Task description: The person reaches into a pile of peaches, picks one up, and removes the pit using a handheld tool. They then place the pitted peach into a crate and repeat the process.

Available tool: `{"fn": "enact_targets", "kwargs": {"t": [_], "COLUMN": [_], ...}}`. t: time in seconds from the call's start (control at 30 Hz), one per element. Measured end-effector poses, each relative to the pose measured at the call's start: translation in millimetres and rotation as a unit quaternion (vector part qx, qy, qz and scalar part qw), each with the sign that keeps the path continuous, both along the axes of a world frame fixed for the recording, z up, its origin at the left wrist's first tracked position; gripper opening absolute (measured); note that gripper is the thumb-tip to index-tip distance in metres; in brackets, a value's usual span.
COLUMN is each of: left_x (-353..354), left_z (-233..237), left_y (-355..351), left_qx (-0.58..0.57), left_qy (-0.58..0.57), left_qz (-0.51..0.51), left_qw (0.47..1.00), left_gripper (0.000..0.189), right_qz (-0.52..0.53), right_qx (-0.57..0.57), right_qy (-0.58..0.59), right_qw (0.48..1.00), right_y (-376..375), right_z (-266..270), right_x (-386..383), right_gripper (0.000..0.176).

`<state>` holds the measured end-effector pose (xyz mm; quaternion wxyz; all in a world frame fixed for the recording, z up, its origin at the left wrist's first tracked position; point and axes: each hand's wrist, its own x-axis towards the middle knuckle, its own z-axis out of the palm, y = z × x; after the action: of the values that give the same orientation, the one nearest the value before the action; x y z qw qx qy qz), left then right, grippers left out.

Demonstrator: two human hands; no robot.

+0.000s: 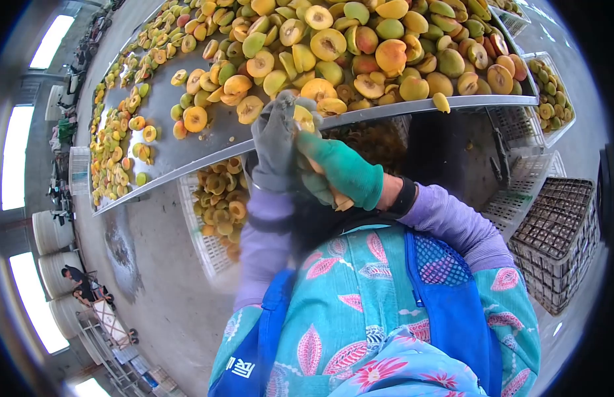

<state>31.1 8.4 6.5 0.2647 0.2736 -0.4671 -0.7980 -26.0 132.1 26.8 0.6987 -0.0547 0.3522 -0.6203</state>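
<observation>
My left hand, in a grey glove, is closed around a yellow peach piece at the table's near edge. Pressed against it from the right is my right hand in a green glove, its fingers curled. A tan end pokes out below the right fist; I cannot tell what it belongs to. Just beyond both hands, a heap of halved yellow peaches with red blush covers much of the metal table. Some halves lie cut side up.
Beneath the table, a white crate holds peach halves. To the right stand a crate of greenish fruit, a white crate and a dark-stained crate. A person sits far left near large pale tubs.
</observation>
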Motion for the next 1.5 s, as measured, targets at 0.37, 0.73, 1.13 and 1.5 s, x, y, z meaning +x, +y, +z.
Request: {"fn": "enact_targets", "kwargs": {"t": [0.37,0.73,1.13,1.5], "left_x": [12,156,33,20], "left_z": [4,-20,2,-7], "left_y": [-1,-103,-77,-12], "left_qx": [0.056,-0.579,-0.502,-0.610], "left_qy": [0.022,-0.569,-0.225,-0.148], "left_qz": [-0.007,0.019,-0.089,0.058], "left_qw": [0.998,0.584,0.831,0.776], "left_gripper": [0.044,0.033,0.037,0.026], "right_qz": [0.084,-0.031,-0.146,-0.126], "right_qx": [-0.083,0.012,-0.013,0.009], "right_qy": [-0.145,-0.231,0.648,0.681], "right_qw": [0.982,0.972,0.748,0.722], "right_y": [-5,23,-27,-21], "right_z": [-11,-61,-34,-31], "right_x": [-2,-52,-4,6], "right_gripper": [0.036,0.036,0.036,0.042]}}
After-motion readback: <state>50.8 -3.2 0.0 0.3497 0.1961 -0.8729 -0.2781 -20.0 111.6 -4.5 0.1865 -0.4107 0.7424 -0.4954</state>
